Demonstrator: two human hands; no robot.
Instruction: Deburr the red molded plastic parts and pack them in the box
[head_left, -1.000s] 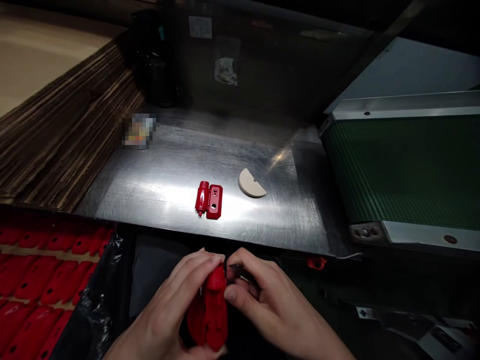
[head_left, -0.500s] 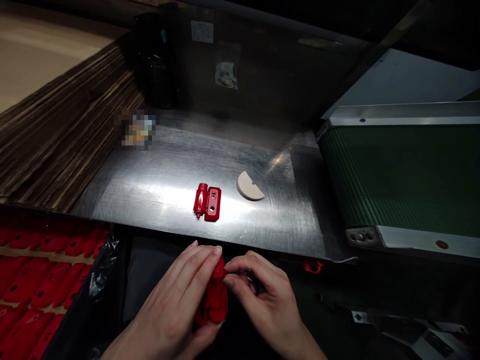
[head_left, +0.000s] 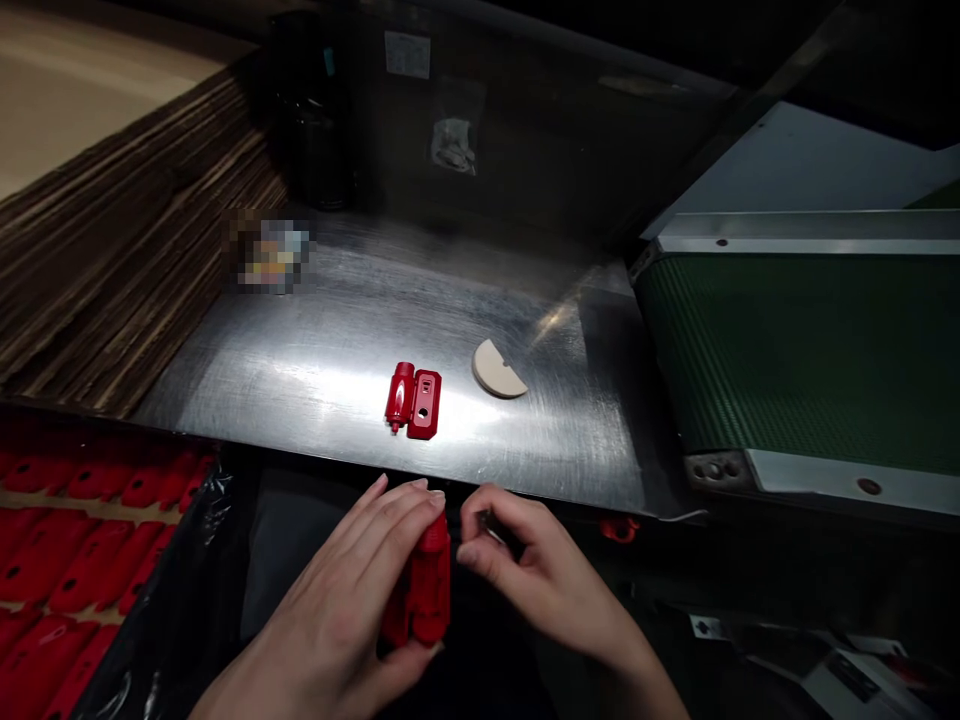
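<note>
My left hand is wrapped round a red plastic part, which stands nearly upright with a ribbed round neck at its upper end; my fingers cover its left side. Just right of this part, a small gap away, my right hand is closed in a pinch. Something small and dark shows within its curled fingers, too hidden to name. On the metal table ahead lies a similar red part, a cylinder joined to a flat plate with a hole. Beside it is a beige half-disc with a small notch.
Stacked cardboard sheets stand at the left of the metal table. Below them, a box lined with black plastic holds rows of red parts. A green conveyor belt runs at the right. A dark bottle-like object stands behind.
My right hand has drawn away to the right from the red part, which it was touching before. My left hand keeps its hold with little movement. The view has shifted slightly.
</note>
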